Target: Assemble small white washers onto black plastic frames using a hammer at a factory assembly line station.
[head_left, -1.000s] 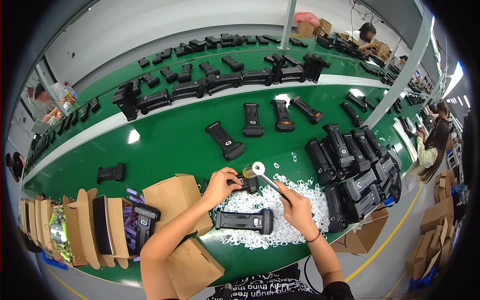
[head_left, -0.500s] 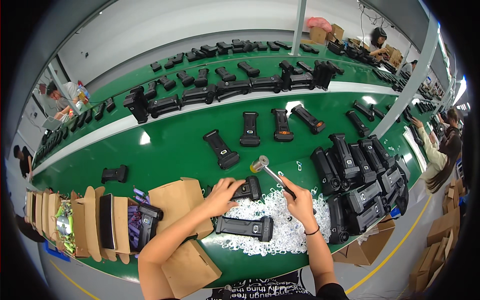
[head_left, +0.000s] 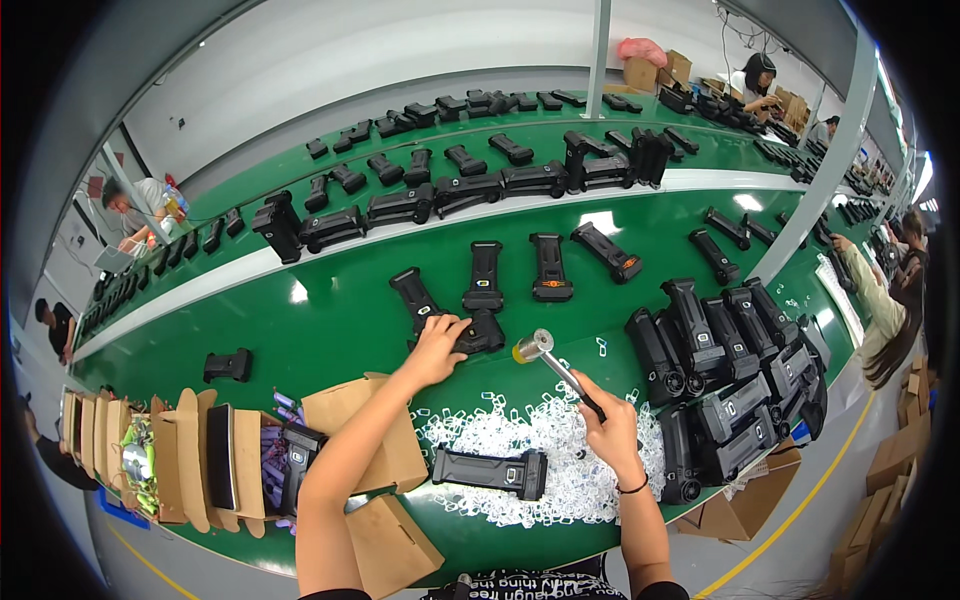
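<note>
The left hand (head_left: 440, 347) has its fingers curled over a black casing (head_left: 487, 333) and seems to grip it, just past the far left edge of the pile of clear bits (head_left: 545, 430). I cannot tell if this casing sits on the green table (head_left: 310, 335) or is a little way up. The right hand (head_left: 612, 432) is wrapped round the dark handle of a hammer (head_left: 541, 349), over the right part of the pile. The hammer's head is by the pile's far edge, with its yellow face turned left, apart from the casing. A second casing (head_left: 490, 471) lies flat on the near left part of the pile. Past the pile lie four loose casings (head_left: 484, 275); the left one is so close to the gripped one that I cannot tell if they touch. A heap of casings (head_left: 735, 407) is right of the pile, and a cardboard box (head_left: 370, 425) is left of it. To handle these well, I think the left hand should hold the casing firmly near its end and mind the loose ones past the pile, so none gets bumped. The hammer is best held up and away from the left fingers, with a snug grip, clear of the little bits in the pile.
</note>
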The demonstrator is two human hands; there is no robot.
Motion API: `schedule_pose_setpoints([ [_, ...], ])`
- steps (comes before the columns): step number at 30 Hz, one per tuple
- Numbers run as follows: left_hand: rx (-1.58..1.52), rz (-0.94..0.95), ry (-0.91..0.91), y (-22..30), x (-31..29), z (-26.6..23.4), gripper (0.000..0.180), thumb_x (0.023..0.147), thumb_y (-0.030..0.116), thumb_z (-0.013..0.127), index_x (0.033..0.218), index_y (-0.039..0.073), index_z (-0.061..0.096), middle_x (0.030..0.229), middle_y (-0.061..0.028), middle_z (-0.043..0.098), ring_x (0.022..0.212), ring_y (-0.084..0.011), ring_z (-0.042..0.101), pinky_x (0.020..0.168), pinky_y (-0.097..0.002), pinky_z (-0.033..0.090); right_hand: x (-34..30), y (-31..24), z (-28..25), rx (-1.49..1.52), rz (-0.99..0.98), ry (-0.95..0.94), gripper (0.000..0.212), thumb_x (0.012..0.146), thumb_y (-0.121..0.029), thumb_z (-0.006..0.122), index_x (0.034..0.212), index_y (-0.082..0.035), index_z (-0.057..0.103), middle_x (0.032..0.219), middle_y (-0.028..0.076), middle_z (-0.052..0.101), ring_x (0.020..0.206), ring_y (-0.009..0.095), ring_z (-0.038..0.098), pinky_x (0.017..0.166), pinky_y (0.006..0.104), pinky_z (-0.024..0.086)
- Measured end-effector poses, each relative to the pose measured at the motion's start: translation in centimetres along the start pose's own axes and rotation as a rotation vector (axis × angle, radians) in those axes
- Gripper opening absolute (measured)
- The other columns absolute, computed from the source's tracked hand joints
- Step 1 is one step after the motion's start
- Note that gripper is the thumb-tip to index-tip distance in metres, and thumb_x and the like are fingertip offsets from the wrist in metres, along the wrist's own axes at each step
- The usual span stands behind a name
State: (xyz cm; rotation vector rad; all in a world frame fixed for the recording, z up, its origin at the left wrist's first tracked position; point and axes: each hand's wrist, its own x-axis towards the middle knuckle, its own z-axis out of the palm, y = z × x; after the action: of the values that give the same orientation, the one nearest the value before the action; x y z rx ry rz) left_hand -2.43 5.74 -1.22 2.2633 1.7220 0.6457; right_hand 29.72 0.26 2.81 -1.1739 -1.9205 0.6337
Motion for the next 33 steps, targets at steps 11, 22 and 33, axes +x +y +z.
schedule_pose_setpoints([
  [11, 0.587, 0.302, -0.161, -12.6, 3.1, -5.6, 0.063, 0.064, -0.006, 0.064, 0.123, 0.014, 0.052, 0.122, -0.0105, 0.054, 0.122, -0.0299, 0.045, 0.104, -0.0413, 0.037, -0.2, 0.7, 0.7, -0.062, 0.016, -0.017, 0.057, 0.076, -0.003, 0.065, 0.127, -0.028, 0.058, 0.075, 0.014, 0.064, 0.06, 0.032, 0.061, 0.055, 0.0404, 0.047],
  [22, 0.064, -0.059, -0.654, -0.8, -1.6, -7.2, 0.071, 0.071, 0.044, 0.076, 0.123, 0.001, 0.052, 0.099, -0.022, 0.064, 0.098, -0.0349, 0.061, 0.084, -0.0387, 0.048, -0.2, 1.0, 1.2, -0.216, -0.076, -0.141, 0.058, 0.078, -0.005, 0.063, 0.128, -0.031, 0.057, 0.073, 0.013, 0.063, 0.06, 0.032, 0.061, 0.055, 0.0413, 0.048],
  [33, 0.138, 0.059, -0.393, 2.2, -1.7, -3.9, 0.067, 0.077, 0.04, 0.072, 0.126, 0.002, 0.05, 0.112, -0.0207, 0.059, 0.105, -0.0346, 0.057, 0.091, -0.0432, 0.041, -0.7, -1.5, -1.4, -0.246, -0.098, -0.052, 0.055, 0.077, -0.004, 0.065, 0.127, -0.026, 0.059, 0.075, 0.011, 0.065, 0.057, 0.03, 0.059, 0.052, 0.0366, 0.047],
])
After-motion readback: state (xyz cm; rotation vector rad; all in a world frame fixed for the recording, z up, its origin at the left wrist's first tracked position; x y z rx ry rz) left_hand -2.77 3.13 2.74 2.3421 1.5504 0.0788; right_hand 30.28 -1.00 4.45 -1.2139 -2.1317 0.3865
